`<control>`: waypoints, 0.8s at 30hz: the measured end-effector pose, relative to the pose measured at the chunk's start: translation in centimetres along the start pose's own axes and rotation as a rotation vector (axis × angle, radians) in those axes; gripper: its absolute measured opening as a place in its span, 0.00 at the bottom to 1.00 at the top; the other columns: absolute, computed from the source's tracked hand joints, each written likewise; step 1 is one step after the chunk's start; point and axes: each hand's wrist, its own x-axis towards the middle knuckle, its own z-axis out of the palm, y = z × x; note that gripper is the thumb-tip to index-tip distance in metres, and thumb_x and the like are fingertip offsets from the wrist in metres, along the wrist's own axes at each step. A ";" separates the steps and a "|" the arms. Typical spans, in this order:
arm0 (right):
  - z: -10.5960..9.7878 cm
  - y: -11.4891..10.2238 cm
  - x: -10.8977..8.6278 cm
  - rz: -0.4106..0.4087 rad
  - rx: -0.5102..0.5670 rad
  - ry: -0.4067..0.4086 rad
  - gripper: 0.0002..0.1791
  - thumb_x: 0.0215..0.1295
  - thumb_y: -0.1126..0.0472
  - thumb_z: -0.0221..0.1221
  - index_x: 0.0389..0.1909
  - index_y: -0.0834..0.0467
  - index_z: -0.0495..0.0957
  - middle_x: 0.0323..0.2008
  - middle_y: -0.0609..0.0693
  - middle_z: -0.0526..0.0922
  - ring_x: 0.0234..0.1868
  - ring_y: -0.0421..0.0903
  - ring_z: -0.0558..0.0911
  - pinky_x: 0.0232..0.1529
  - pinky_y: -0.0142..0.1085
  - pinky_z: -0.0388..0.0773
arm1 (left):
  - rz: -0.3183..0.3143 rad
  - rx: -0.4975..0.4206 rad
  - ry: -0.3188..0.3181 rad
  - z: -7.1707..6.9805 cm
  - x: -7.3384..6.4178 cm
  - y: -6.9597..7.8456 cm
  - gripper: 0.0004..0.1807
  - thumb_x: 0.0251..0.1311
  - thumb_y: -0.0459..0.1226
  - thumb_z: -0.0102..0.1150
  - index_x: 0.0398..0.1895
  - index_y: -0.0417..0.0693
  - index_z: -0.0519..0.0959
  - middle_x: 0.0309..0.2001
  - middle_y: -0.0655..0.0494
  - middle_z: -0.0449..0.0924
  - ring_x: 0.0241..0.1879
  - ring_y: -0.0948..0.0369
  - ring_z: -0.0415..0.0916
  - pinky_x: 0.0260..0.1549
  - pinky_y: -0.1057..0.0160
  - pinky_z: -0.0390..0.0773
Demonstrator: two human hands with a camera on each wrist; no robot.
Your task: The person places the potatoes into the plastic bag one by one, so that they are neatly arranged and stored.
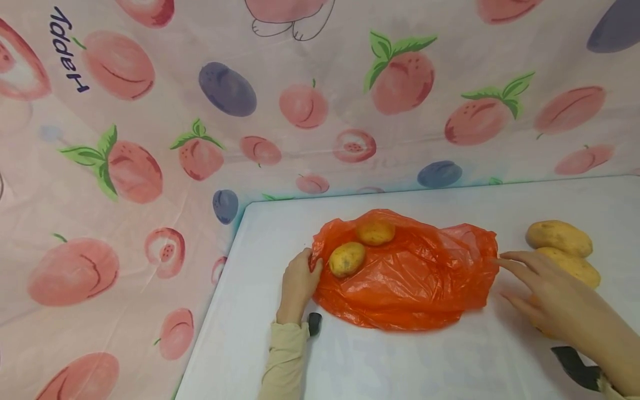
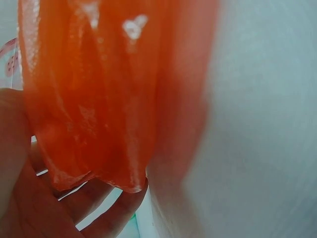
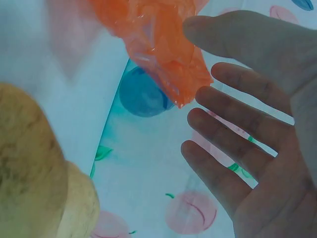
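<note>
A thin orange plastic bag (image 1: 400, 272) lies crumpled and spread on the white table. Two yellow potatoes, one nearer (image 1: 347, 259) and one farther back (image 1: 375, 231), are at the bag's left part; whether they rest on it or just within its mouth I cannot tell. My left hand (image 1: 300, 280) holds the bag's left edge between thumb and fingers, with the film hanging against the fingers (image 2: 119, 210) in the left wrist view. At the bag's right edge is my right hand (image 1: 555, 294), its fingers spread and straight. The right wrist view shows the thumb (image 3: 208, 34) close by the orange film.
More potatoes lie right of the bag, one at the back (image 1: 560, 238) and another (image 1: 572, 266) before it, with others partly hidden by the right hand. A fruit-printed cloth (image 1: 300, 105) rises behind the white table (image 1: 380, 366) and along its left side.
</note>
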 end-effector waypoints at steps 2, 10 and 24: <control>0.1 0.2 -0.2 0.021 -0.007 -0.015 0.35 0.41 0.56 0.78 0.52 0.62 0.79 0.51 0.60 0.78 0.50 0.58 0.76 0.45 0.59 0.78 | 0.005 0.010 0.005 0.0 0.0 0.0 0.08 0.67 0.41 0.59 0.41 0.45 0.76 0.28 0.55 0.74 0.29 0.57 0.70 0.30 0.61 0.73; 0.7 1.8 -1.6 0.083 -0.008 -0.094 0.33 0.42 0.55 0.78 0.50 0.62 0.79 0.52 0.62 0.76 0.50 0.57 0.73 0.46 0.60 0.77 | -0.003 0.009 -0.003 0.1 0.0 0.0 0.08 0.68 0.41 0.58 0.41 0.46 0.76 0.28 0.56 0.73 0.29 0.57 0.71 0.31 0.61 0.73; 1.6 3.9 -2.4 0.240 0.005 -0.351 0.35 0.47 0.48 0.75 0.53 0.65 0.78 0.54 0.71 0.73 0.48 0.64 0.71 0.51 0.66 0.71 | -0.004 -0.004 -0.003 0.1 0.0 -0.1 0.09 0.68 0.41 0.58 0.43 0.46 0.77 0.29 0.55 0.75 0.30 0.57 0.71 0.32 0.61 0.74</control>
